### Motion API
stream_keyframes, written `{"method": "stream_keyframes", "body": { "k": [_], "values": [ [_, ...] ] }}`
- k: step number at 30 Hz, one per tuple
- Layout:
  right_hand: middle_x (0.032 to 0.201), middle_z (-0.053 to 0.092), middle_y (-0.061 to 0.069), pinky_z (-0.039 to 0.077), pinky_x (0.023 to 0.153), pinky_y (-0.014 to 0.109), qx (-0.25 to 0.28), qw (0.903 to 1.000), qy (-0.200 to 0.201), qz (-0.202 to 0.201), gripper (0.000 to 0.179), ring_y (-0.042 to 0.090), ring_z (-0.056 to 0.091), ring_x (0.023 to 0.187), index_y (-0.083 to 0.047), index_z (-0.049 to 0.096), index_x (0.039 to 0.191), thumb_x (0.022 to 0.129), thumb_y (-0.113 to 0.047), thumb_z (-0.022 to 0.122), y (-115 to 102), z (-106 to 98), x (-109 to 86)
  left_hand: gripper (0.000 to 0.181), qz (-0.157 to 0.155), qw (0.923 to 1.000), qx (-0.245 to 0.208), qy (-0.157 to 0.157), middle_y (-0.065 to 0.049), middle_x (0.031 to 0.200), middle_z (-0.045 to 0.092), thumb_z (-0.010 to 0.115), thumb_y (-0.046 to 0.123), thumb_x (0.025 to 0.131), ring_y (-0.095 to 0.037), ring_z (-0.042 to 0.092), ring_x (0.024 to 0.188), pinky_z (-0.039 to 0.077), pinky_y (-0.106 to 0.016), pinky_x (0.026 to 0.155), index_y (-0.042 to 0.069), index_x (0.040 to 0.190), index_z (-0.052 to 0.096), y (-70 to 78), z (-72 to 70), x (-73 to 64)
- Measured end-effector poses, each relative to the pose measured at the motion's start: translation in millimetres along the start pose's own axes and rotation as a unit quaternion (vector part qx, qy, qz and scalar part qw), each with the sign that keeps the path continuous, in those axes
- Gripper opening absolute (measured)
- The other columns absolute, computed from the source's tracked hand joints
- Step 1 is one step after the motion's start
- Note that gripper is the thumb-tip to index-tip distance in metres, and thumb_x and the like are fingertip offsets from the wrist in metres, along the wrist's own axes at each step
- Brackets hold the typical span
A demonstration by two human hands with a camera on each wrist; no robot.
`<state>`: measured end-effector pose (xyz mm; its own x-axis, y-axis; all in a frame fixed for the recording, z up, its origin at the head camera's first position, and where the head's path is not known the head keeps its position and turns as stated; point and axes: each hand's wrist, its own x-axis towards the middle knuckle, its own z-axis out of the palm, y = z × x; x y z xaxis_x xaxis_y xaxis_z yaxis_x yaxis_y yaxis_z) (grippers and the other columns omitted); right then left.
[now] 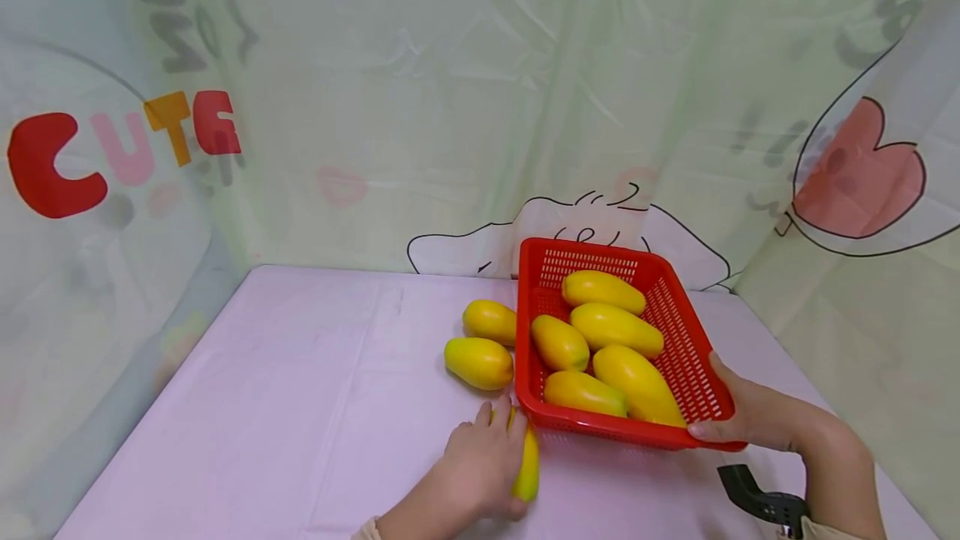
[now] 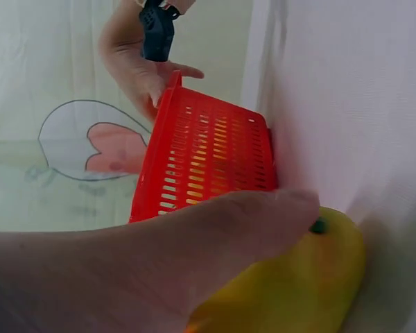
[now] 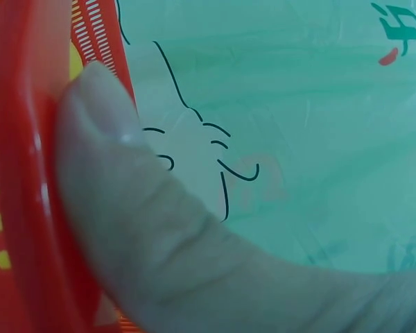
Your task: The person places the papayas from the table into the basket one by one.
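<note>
Worktop (image 1: pixel 300 390): pale lilac. On it: near yellow fruit (image 1: pixel 478 362) just beyond left grip (image 1: pixel 483 463); far yellow fruit (image 1: pixel 490 322) behind that; held yellow fruit (image 1: pixel 529 472) within the grip. Red basket (image 1: pixel 592 428) right of grip, contact unclear.

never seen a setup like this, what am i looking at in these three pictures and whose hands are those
There's no robot here, just a person working with two bare hands. The wide picture comes from a camera worn on the head, looking forward and down. The other two come from cameras worn on the wrists: one shows the left hand close up, the other the right hand.

On the pale table, two loose yellow fruits lie beside a red basket, which has five more fruits inside. The left hand grips another fruit near the basket's front corner, while the right hand holds the basket by its near right corner. Behind is a printed sheet with cartoon drawings.
</note>
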<state>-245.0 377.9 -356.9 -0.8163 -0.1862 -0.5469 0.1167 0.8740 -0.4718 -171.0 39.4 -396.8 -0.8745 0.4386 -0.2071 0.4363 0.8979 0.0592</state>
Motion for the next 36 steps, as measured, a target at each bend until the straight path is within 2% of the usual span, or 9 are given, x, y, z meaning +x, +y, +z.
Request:
{"method": "stream_keyframes", "body": {
  "k": [5, 9, 13, 15, 23, 28, 33, 36],
  "values": [
    [0.145, 0.014, 0.04, 0.054, 0.082, 0.052, -0.013, 0.9998, 0.012, -0.01, 0.118, 0.048, 0.035, 0.115, 0.003, -0.014, 0.147, 0.08, -0.053, 0.066, -2, 0, -0.7, 0.102, 0.014, 0.9999, -0.006, -0.004, -0.011, 0.149, 0.035, 0.08, 0.057, 0.062, -0.033, 0.044, 0.132, 0.055, -0.038, 0.086, 0.011, 0.142, 0.036, 0.8, 2.0, 1.1],
    [0.14, 0.027, 0.04, 0.054, 0.08, 0.051, -0.043, 0.9985, 0.027, -0.019, 0.118, 0.043, 0.041, 0.11, 0.007, -0.006, 0.147, 0.078, -0.055, 0.067, -4, 1, -1.4, 0.097, 0.019, 0.9998, 0.004, -0.005, -0.009, 0.146, 0.037, 0.082, 0.054, 0.061, -0.032, 0.044, 0.132, 0.057, -0.038, 0.08, 0.013, 0.138, 0.04, 0.6, 2.6, 0.2],
    [0.133, 0.033, 0.041, 0.054, 0.078, 0.05, -0.07, 0.9966, 0.039, -0.019, 0.118, 0.039, 0.045, 0.105, 0.011, 0.001, 0.146, 0.076, -0.057, 0.068, -4, 0, -2.4, 0.092, 0.034, 0.9992, 0.023, 0.003, -0.006, 0.138, 0.042, 0.083, 0.054, 0.06, -0.029, 0.048, 0.125, 0.057, -0.035, 0.076, 0.015, 0.133, 0.043, -1.2, 0.4, -3.3],
    [0.133, 0.032, 0.041, 0.055, 0.077, 0.049, -0.073, 0.9963, 0.041, -0.017, 0.118, 0.039, 0.045, 0.105, 0.011, 0.003, 0.146, 0.076, -0.057, 0.069, -4, 0, -3.0, 0.09, 0.045, 0.9987, 0.023, -0.001, -0.004, 0.134, 0.045, 0.082, 0.054, 0.06, -0.025, 0.051, 0.118, 0.057, -0.034, 0.076, 0.016, 0.132, 0.044, -3.3, -2.2, -4.9],
    [0.132, 0.032, 0.041, 0.055, 0.078, 0.048, -0.071, 0.9964, 0.041, -0.021, 0.118, 0.039, 0.045, 0.105, 0.01, 0.003, 0.146, 0.075, -0.056, 0.07, -3, 0, -6.2, 0.085, 0.099, 0.9928, -0.008, -0.067, 0.004, 0.126, 0.049, 0.081, 0.052, 0.063, -0.014, 0.053, 0.097, 0.052, -0.026, 0.083, 0.02, 0.134, 0.046, -14.5, -16.7, -10.7],
    [0.132, 0.032, 0.041, 0.056, 0.077, 0.047, -0.06, 0.9974, 0.04, -0.01, 0.119, 0.04, 0.044, 0.105, 0.008, 0.002, 0.147, 0.074, -0.057, 0.07, -4, 0, -5.7, 0.083, 0.124, 0.9869, -0.032, -0.097, 0.006, 0.107, 0.051, 0.082, 0.052, 0.063, -0.009, 0.047, 0.077, 0.048, -0.02, 0.073, 0.02, 0.132, 0.049, -19.2, -21.8, -13.8],
    [0.131, 0.033, 0.041, 0.055, 0.078, 0.048, -0.063, 0.9972, 0.041, -0.006, 0.12, 0.039, 0.044, 0.105, 0.008, 0.003, 0.147, 0.073, -0.058, 0.071, -3, 0, -5.4, 0.077, 0.15, 0.9742, -0.082, -0.147, 0.007, 0.104, 0.052, 0.08, 0.049, 0.068, -0.005, 0.048, 0.076, 0.048, -0.02, 0.072, 0.021, 0.134, 0.051, -23.0, -25.9, -13.2],
    [0.13, 0.034, 0.041, 0.055, 0.078, 0.048, -0.066, 0.9969, 0.042, -0.007, 0.119, 0.038, 0.045, 0.104, 0.008, 0.003, 0.147, 0.073, -0.057, 0.071, -1, 0, -5.5, 0.075, 0.173, 0.9669, -0.095, -0.161, 0.007, 0.106, 0.052, 0.077, 0.05, 0.071, -0.004, 0.048, 0.077, 0.047, -0.019, 0.073, 0.019, 0.134, 0.051, -24.9, -29.1, -13.7]
  ]
}}
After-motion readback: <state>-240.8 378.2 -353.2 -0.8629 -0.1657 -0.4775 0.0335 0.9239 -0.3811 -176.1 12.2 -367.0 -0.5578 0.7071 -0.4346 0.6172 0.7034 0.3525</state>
